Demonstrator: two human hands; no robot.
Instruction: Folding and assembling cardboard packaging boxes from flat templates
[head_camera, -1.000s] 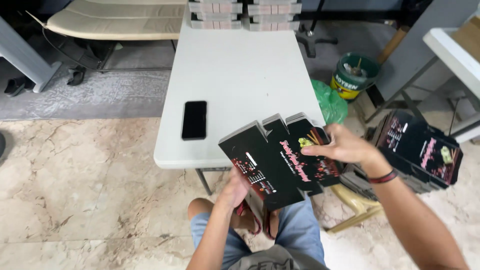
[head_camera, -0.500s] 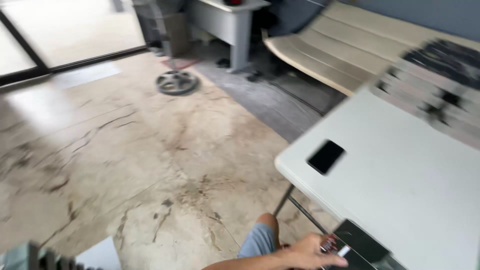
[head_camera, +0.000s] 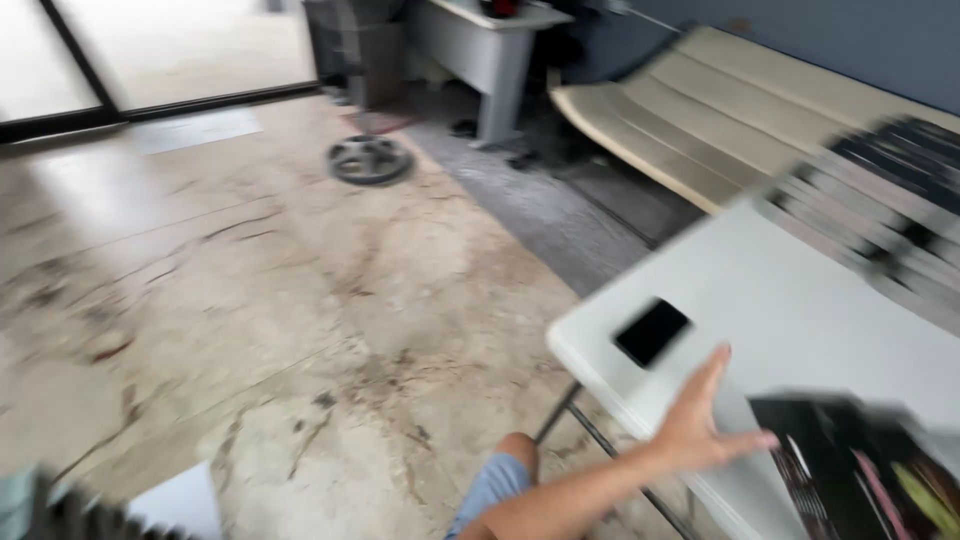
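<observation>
My view has swung hard to the left since a second ago: back then I looked straight down at both hands folding a flat black printed carton over the lap, and now the frame is mostly floor, smeared by the motion. That tells me the head has turned away from the work, so I judge the folding is paused for the moment rather than moving along.

My left hand (head_camera: 700, 425) is the only one showing. Its fingers (head_camera: 712, 368) are spread open and flat, gripping nothing, the palm resting at the near edge of the white desk (head_camera: 800, 310). The thumb reaches toward the black carton (head_camera: 860, 470), which now lies on the desk at the lower right, just beside the hand; whether thumb and carton touch is lost in the blur. My right hand is out of frame, so I cannot tell its state.

A dark phone (head_camera: 652, 332) lies face up near the desk corner. Stacks of the same dark cartons (head_camera: 880, 210) sit at the far side. Beyond are a marbled stone floor (head_camera: 250, 330), a beige bench (head_camera: 720, 110), a round grey object (head_camera: 369, 159) on the floor and a grey side table (head_camera: 490, 45)
</observation>
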